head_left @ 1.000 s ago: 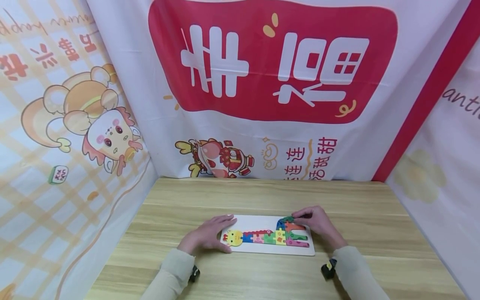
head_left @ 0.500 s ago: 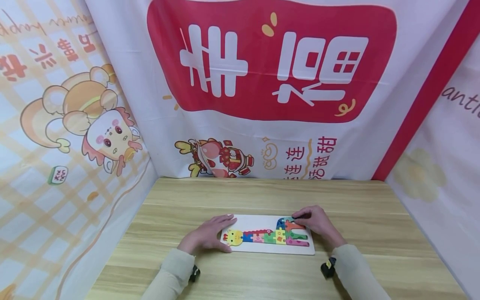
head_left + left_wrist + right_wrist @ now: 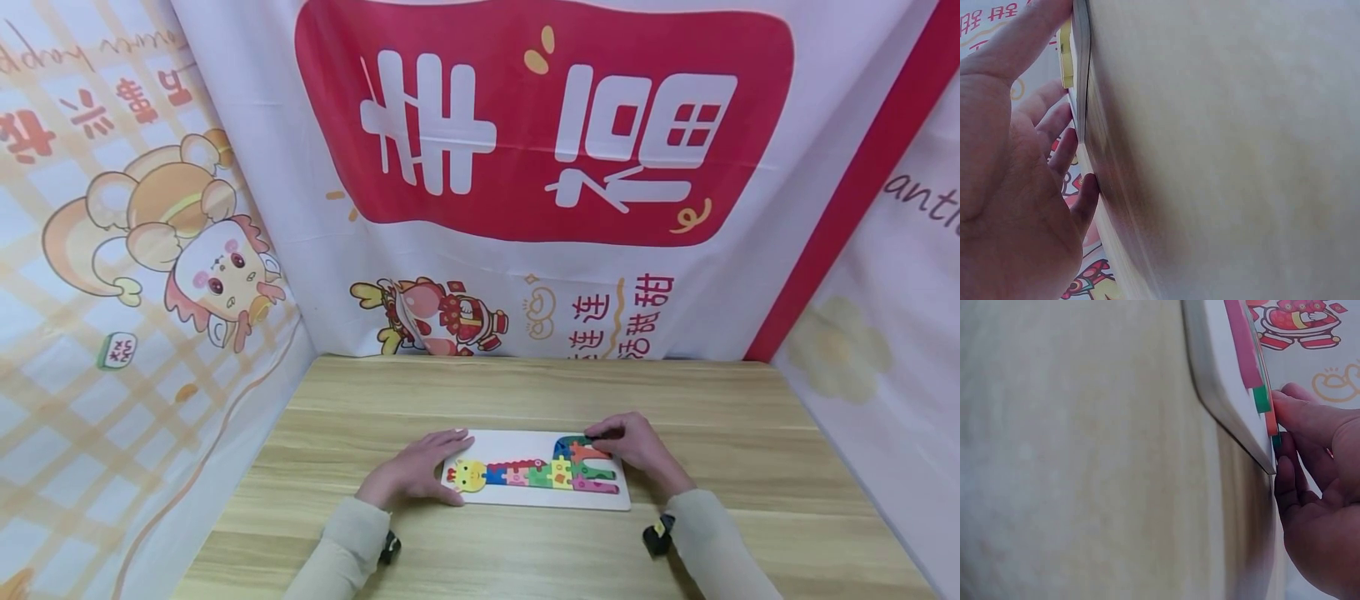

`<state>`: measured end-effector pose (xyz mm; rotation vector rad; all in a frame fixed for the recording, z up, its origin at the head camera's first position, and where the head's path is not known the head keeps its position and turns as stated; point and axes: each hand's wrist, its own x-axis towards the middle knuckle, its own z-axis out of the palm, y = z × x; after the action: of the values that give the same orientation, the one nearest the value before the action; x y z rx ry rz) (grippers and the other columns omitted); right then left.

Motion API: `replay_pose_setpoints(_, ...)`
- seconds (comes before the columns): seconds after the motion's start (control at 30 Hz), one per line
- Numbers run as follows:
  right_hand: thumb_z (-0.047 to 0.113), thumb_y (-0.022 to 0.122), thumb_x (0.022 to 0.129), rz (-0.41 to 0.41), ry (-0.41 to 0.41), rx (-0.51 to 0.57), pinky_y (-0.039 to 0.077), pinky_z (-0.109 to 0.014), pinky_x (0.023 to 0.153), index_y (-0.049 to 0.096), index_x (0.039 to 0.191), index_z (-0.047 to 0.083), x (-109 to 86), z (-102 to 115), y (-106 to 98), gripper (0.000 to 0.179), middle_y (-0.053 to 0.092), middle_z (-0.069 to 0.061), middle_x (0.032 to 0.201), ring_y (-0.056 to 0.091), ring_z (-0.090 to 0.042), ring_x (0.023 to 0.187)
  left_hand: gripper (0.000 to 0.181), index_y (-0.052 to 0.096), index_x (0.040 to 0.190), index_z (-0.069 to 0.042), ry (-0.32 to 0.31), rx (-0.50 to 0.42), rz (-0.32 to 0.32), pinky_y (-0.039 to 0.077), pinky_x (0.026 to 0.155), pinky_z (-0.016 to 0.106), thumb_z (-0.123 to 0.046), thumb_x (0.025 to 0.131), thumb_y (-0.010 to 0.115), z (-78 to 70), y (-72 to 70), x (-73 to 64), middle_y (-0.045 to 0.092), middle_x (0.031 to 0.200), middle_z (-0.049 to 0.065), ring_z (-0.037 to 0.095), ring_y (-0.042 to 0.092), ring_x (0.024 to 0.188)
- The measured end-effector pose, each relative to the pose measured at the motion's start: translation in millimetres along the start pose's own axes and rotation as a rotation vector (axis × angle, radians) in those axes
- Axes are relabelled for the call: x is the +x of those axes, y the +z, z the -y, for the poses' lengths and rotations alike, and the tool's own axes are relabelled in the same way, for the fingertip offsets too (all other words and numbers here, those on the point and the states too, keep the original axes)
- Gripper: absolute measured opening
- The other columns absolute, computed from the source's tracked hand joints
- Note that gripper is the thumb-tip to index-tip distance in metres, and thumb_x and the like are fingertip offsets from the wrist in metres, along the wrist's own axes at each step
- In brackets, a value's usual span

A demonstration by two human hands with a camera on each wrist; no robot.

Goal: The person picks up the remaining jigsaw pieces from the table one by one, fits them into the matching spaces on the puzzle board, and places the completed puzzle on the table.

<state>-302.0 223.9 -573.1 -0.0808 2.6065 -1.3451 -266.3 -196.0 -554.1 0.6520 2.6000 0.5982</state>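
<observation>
A white puzzle board (image 3: 517, 444) with a colourful giraffe jigsaw lies flat on the table in the head view. The giraffe's yellow head piece (image 3: 470, 476) is at the left end, its legs at the right. My left hand (image 3: 412, 468) spans the board's left end, thumb at the near edge and the other fingers spread at the far edge. At the far right corner, my right hand (image 3: 636, 440) pinches a dark green puzzle piece (image 3: 578, 439) beside the blue piece (image 3: 562, 448). Fingers partly cover the green piece and the orange leg piece (image 3: 1272, 423).
The board rests on a wood-grain table (image 3: 525, 554). Printed cloth stands behind it, with a red panel (image 3: 517, 217), and on both sides. A black wrist device (image 3: 657, 537) sits under the right sleeve, another (image 3: 390, 547) under the left.
The green piece under my right fingers has shifted slightly and now lies closer against the blue piece. My left hand stays in the same place.
</observation>
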Motion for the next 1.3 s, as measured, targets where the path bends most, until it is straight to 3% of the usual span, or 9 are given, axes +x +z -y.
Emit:
replay_pose_setpoints(0.47,0.008,0.079,0.091,0.002,0.026,0.003,0.057,-0.040,0.092,0.082,0.108,0.020,-1.6,-0.4,-3.4,0.021,0.076,-0.002,0.112,0.065,-0.020,0.101,0.105,0.032,0.164,-0.030,0.015,0.002,-0.005,0.023,0.125,0.066,-0.063,0.077,0.082,-3.1,-0.8,0.8,0.024,0.173,-0.002,0.034,0.021,0.159)
replay_pose_setpoints(1.03,0.017,0.081,0.089,-0.014,0.027,-0.077,0.057,-0.043,0.091,0.080,0.111,0.025,-9.4,-8.2,-17.0,0.023,0.075,-0.001,0.116,0.066,-0.019,0.105,0.105,0.031,0.164,-0.030,0.014,-0.026,0.002,0.021,0.125,0.066,-0.062,0.078,0.082,0.2,-1.7,4.6,0.022,0.173,-0.001,0.033,0.019,0.160)
replay_pose_setpoints(1.3,0.022,0.073,0.096,0.001,0.019,-0.071,0.057,-0.042,0.091,0.077,0.119,0.024,-16.1,-0.6,-25.9,0.023,0.072,-0.002,0.123,0.064,-0.021,0.110,0.103,0.022,0.166,-0.032,0.050,-0.135,-0.035,0.019,0.128,0.063,-0.056,0.084,0.080,6.4,-1.3,3.2,0.012,0.175,-0.004,0.031,0.015,0.161)
